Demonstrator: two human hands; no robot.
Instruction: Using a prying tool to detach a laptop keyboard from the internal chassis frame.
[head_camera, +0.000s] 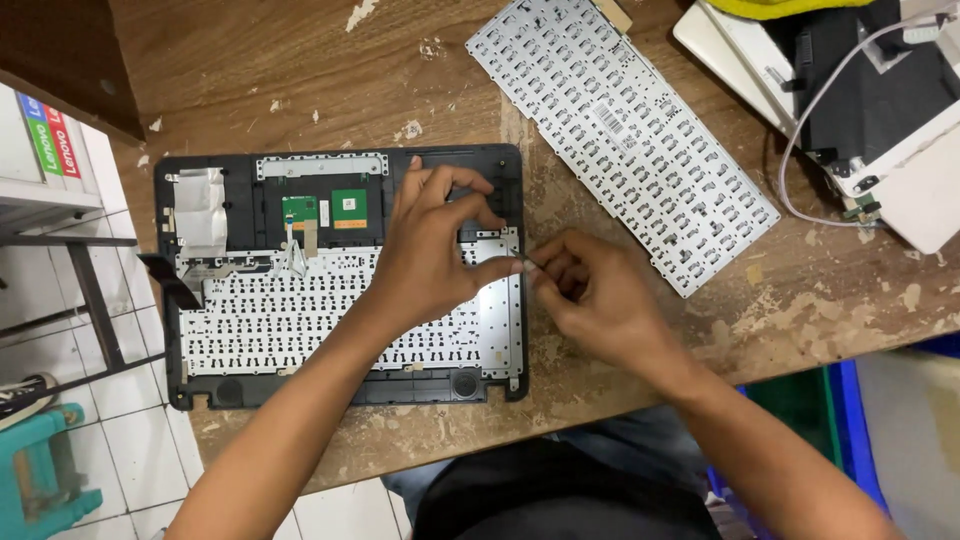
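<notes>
Two hands meet at the laptop case's (200, 385) right edge: left hand (430, 255) and right hand (590, 295) both pinch a small part (524, 263), steadying it; a loose keyboard (620, 130) lies near the surface's (300, 80) far edge.

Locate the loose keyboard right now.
The loose keyboard lies face down at the head view's upper right on the wooden table, between the opened laptop shell and a white laptop.

Left hand (430, 255) curled, thumb and forefinger pinched, right hand (590, 295) loosely fisted, fingertips of both hands meeting, forearms bare
</notes>
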